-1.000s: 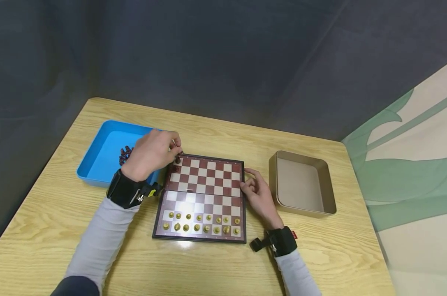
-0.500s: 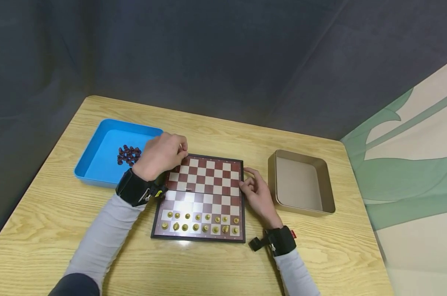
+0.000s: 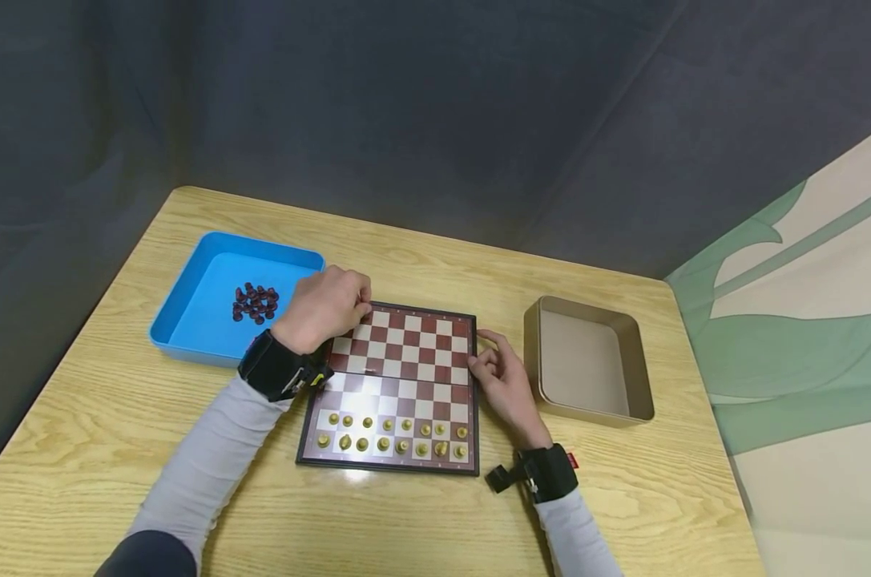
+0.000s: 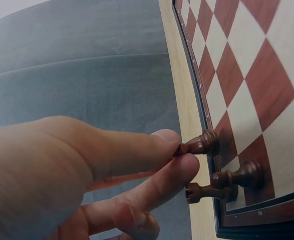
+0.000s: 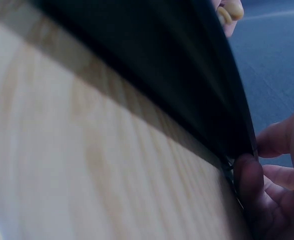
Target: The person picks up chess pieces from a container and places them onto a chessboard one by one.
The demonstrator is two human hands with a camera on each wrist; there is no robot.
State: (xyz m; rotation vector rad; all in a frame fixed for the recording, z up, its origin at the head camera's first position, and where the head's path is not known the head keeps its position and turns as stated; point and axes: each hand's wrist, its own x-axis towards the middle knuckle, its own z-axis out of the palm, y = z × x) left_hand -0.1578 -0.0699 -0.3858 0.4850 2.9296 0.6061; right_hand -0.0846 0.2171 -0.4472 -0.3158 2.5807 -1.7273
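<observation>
A brown-and-cream chessboard [image 3: 424, 372] lies on the table. At its far left corner my left hand [image 3: 323, 308] pinches a dark brown chess piece [image 4: 202, 145] by its top between thumb and finger. The fingertips cover that top; its base is on or just at an edge-row square. In the left wrist view a dark rook [image 4: 197, 192] stands beside it in the corner, with a dark pawn [image 4: 239, 176] in front. My right hand [image 3: 507, 385] holds the board's right edge, thumb and fingers against the rim. Gold chess pieces [image 3: 383, 442] fill the two near rows.
A blue tray [image 3: 183, 349] left of the board holds a cluster of dark chess pieces [image 3: 255, 303]. To the right stands an open gold-brown tin [image 3: 586, 357]. A dark curtain [image 3: 435, 120] hangs behind the wooden table [image 3: 421, 521].
My left hand has moved right from the corner along the board's far edge, to the square beside the rook. More dark pieces in the blue tray are uncovered. The right hand stays put.
</observation>
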